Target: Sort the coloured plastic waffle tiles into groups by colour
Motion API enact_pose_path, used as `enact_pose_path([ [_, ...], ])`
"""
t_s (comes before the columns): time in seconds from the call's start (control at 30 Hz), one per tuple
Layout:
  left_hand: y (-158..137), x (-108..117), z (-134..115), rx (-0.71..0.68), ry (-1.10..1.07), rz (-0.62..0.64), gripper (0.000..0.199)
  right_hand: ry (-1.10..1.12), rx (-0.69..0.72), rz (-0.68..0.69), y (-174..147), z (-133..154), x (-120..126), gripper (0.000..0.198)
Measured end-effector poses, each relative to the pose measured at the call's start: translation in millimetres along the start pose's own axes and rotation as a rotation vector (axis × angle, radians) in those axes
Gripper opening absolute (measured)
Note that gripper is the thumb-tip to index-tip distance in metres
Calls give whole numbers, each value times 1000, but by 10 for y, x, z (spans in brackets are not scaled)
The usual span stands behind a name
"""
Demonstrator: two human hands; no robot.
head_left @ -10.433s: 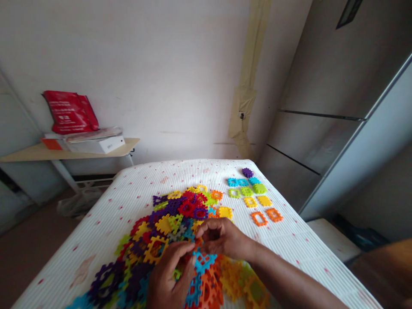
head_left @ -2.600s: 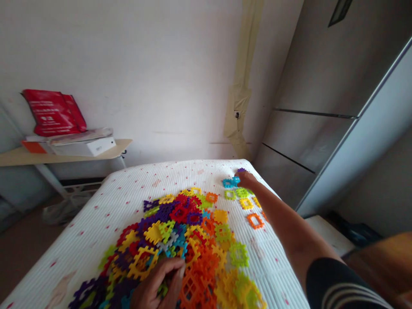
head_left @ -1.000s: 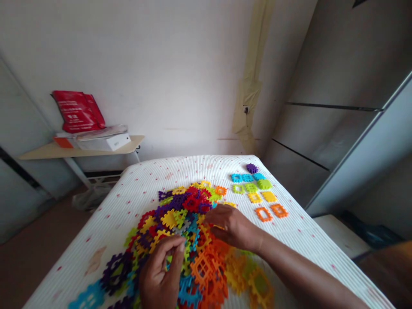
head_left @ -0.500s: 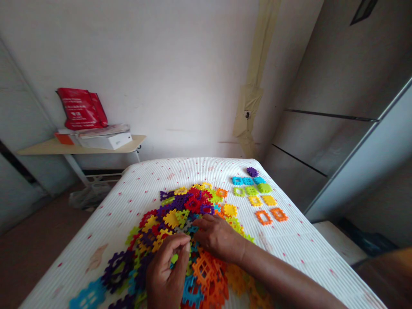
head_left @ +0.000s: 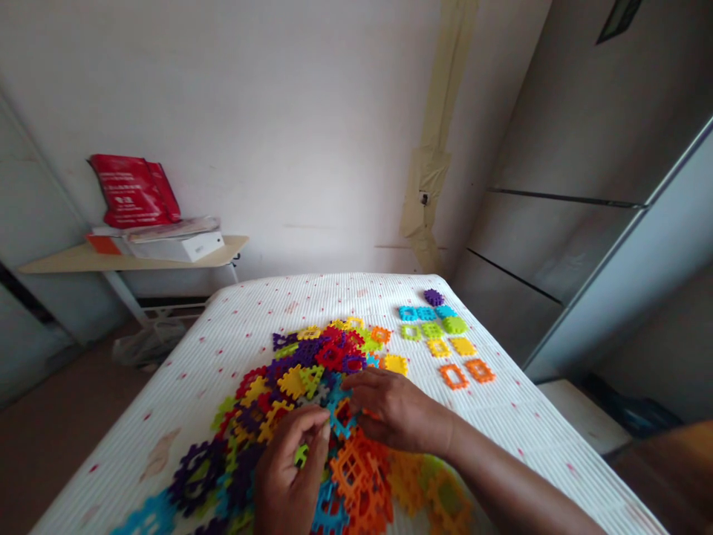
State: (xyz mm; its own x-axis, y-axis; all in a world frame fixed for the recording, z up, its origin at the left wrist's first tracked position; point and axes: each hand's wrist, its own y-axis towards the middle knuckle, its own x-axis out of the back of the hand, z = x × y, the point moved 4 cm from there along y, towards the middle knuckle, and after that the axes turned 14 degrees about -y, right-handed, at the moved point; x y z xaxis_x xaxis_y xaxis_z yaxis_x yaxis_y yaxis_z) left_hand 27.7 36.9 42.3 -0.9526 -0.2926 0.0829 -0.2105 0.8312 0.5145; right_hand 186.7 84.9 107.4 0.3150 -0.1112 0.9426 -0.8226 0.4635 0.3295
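A heap of toothed plastic building pieces in several colours lies before me. My left hand (head_left: 292, 472) is over the near part of the heap, thumb and index fingertip pressed together; whatever they may pinch is hidden. My right hand (head_left: 398, 412) reaches in from the right, fingers stretched and apart from the thumb, over the heap's right side. At its fingertips is a blue piece (head_left: 337, 414). Orange window-like pieces (head_left: 352, 468) lie just below it. A yellow piece (head_left: 290, 382) and a red piece (head_left: 333, 355) show farther back.
Sorted pieces lie in rows at the right: a purple stack (head_left: 433, 297), blue ones (head_left: 426, 313), green ones (head_left: 431, 330), yellow ones (head_left: 463, 346) and orange ones (head_left: 480, 370). They rest on a white spotted cloth (head_left: 194, 401). A side table (head_left: 72, 258) holds a red bag (head_left: 134, 192).
My right hand has shifted slightly right across the heap, and more of the blue piece by its fingers shows. The left hand keeps its pinch almost in place. The view has turned slightly.
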Motion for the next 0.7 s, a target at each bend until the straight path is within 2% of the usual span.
enact_pose_path([
  [0.23,-8,14,-15,-7,8,-27,13,52,-1,-13,-16,37,2,15],
  [0.43,17,42,-54,27,22,-50,15,73,-10,-63,-17,80,102,17],
  [0.7,23,35,-18,80,-8,-55,18,55,-3,-39,-22,96,97,17],
])
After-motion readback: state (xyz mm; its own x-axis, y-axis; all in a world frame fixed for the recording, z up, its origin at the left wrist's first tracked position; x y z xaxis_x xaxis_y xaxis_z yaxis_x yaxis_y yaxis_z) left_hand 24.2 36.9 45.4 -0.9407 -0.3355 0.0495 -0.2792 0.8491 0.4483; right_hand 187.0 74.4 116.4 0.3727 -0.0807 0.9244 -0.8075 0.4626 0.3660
